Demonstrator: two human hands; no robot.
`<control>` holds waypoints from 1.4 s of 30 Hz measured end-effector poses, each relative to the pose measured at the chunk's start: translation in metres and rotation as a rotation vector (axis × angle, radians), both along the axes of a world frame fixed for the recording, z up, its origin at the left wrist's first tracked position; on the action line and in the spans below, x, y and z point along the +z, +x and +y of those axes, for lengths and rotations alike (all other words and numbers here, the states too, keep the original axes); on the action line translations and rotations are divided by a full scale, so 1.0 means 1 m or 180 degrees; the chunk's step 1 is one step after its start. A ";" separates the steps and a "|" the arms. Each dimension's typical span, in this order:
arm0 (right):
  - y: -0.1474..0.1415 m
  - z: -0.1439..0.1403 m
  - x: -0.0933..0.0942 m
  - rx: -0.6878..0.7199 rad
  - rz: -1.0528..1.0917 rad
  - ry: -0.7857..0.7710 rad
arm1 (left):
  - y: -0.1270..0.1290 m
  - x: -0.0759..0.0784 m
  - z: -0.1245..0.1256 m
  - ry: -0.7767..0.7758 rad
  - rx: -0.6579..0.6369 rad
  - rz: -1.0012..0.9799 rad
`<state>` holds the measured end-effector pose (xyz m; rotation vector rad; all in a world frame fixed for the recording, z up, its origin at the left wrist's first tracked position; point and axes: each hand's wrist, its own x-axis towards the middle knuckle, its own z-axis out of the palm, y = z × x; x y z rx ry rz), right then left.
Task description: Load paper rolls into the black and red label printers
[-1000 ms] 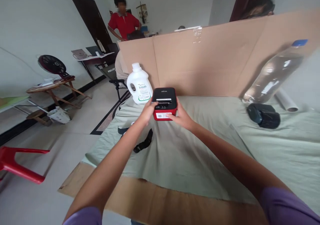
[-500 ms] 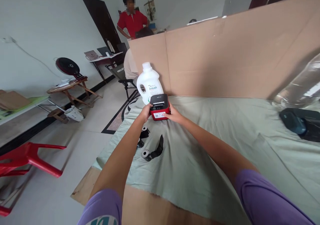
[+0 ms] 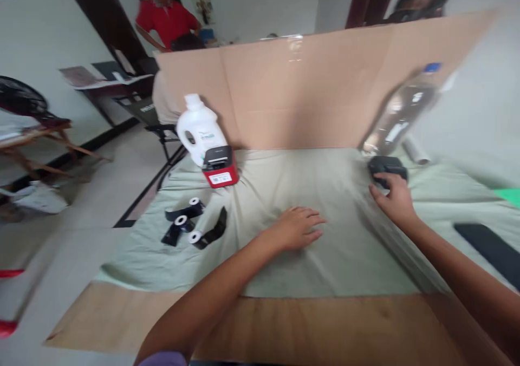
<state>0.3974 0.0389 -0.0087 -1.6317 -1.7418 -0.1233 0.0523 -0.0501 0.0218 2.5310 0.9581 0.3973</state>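
My left hand (image 3: 298, 228) is open, palm down with fingers spread, low over the green cloth (image 3: 284, 182) in the middle. At the right, my right hand (image 3: 394, 195) reaches to a black boxy device (image 3: 388, 167). Its thumb and forefinger are apart, with the fingertips at the device's near side; blur hides whether they touch it. A red and black label printer (image 3: 221, 168) stands at the left with a white sticker on its front. Several rolls of black tape or ribbon (image 3: 195, 239) lie in front of it, partly unrolled.
Behind the printer stands a white detergent jug (image 3: 202, 128). A cardboard panel (image 3: 292, 95) closes off the back. A large clear bottle (image 3: 406, 109) with a blue cap leans at the right, near a dark flat object (image 3: 489, 249). A person in red (image 3: 168, 22) stands beyond the panel.
Both hands have let go of the printer, which stands by the jug. My left hand has come back to the middle; my right has moved to the black device. The view has turned right.
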 end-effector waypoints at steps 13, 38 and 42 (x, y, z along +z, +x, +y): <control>0.039 0.072 0.059 -0.1397 0.0143 -0.2106 | 0.048 -0.039 -0.052 0.0338 -0.0388 0.0745; -0.210 -0.073 0.025 -0.0506 0.0080 -0.1043 | 0.043 -0.050 -0.045 0.0737 -0.0461 0.0294; -0.195 -0.067 0.019 -0.0409 0.0068 -0.1115 | 0.045 -0.048 -0.048 0.0654 -0.0427 0.0507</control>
